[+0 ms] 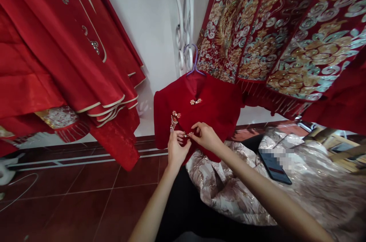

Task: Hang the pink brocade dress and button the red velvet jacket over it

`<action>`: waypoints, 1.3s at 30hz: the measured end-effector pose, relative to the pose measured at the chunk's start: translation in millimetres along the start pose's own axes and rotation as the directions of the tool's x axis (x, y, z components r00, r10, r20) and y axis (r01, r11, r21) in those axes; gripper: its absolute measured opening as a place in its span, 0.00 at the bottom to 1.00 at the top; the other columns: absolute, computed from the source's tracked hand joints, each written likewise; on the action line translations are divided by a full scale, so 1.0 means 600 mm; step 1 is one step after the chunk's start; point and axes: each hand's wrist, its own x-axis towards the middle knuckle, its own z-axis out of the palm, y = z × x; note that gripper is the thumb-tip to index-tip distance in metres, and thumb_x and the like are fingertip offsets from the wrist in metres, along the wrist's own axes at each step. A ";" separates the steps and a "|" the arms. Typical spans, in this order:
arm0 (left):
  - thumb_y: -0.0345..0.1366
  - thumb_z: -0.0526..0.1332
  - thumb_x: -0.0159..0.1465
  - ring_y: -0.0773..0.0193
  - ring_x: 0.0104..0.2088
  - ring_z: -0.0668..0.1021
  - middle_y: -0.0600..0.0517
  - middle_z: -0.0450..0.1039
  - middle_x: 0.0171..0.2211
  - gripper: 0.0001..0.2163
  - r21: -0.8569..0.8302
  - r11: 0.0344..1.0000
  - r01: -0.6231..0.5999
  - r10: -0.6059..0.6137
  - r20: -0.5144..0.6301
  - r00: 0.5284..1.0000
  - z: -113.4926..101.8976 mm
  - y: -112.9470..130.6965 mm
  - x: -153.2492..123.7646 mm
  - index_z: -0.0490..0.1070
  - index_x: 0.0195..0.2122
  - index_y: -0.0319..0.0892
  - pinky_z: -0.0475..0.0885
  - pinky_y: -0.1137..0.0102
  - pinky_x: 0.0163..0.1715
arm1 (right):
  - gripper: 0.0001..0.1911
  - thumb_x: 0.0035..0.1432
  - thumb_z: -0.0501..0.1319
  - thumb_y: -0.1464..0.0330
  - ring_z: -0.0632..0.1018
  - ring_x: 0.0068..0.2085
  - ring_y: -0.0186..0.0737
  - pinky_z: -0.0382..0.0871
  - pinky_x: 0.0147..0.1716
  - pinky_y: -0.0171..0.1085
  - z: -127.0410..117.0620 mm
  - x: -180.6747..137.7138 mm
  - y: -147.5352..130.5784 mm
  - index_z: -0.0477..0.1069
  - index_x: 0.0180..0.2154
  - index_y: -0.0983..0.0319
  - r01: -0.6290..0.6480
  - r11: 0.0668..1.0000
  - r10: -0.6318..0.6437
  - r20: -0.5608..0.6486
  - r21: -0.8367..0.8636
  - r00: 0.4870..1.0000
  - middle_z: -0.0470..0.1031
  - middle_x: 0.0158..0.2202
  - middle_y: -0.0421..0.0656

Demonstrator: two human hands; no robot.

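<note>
A red jacket (pixel 217 97) hangs in front of me on a purple hanger (pixel 195 67). Its collar carries a beaded clasp (pixel 196 101), and a second ornament (pixel 174 119) with dangling beads sits on the chest at left. Lower down, both hands meet at a small beaded clasp (pixel 185 135) near the jacket's front edge. My left hand (pixel 176 146) pinches its left side. From the right, my right hand (pixel 206 136) pinches the other side with thumb and forefinger. The fingertips partly cover this clasp.
Red garments (pixel 94 63) with pale trim hang at left. An embroidered, fringed skirt (pixel 280 40) hangs at upper right from white scrolled metalwork (pixel 184 17). Shiny patterned fabric (pixel 228 192) lies across my lap, with a phone (pixel 276 167) on it. Dark red tiles (pixel 85 204) cover the floor.
</note>
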 end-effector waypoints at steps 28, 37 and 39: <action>0.31 0.66 0.49 0.62 0.30 0.80 0.46 0.79 0.30 0.07 -0.302 0.909 0.288 -0.258 0.137 0.956 -0.001 -0.032 0.018 0.76 0.30 0.37 0.76 0.65 0.37 | 0.05 0.55 0.60 0.68 0.77 0.31 0.35 0.71 0.32 0.32 0.031 -0.016 -0.004 0.72 0.34 0.61 -0.026 0.968 0.022 0.019 0.251 1.000 0.76 0.30 0.41; 0.32 0.64 0.50 0.63 0.28 0.79 0.48 0.78 0.27 0.04 -0.227 0.954 0.194 -0.151 0.195 0.969 -0.005 -0.045 0.031 0.74 0.28 0.38 0.74 0.68 0.33 | 0.05 0.57 0.59 0.69 0.77 0.34 0.36 0.72 0.36 0.34 0.042 -0.017 -0.007 0.73 0.35 0.61 0.026 0.978 -0.023 -0.018 0.209 1.000 0.76 0.34 0.44; 0.32 0.63 0.51 0.64 0.28 0.78 0.49 0.77 0.28 0.04 -0.187 0.968 0.170 -0.132 0.200 0.971 -0.004 -0.043 0.032 0.73 0.29 0.39 0.74 0.69 0.33 | 0.07 0.57 0.59 0.67 0.78 0.35 0.37 0.73 0.37 0.35 0.039 -0.016 -0.011 0.73 0.36 0.61 0.004 0.964 -0.010 0.021 0.267 1.000 0.77 0.35 0.44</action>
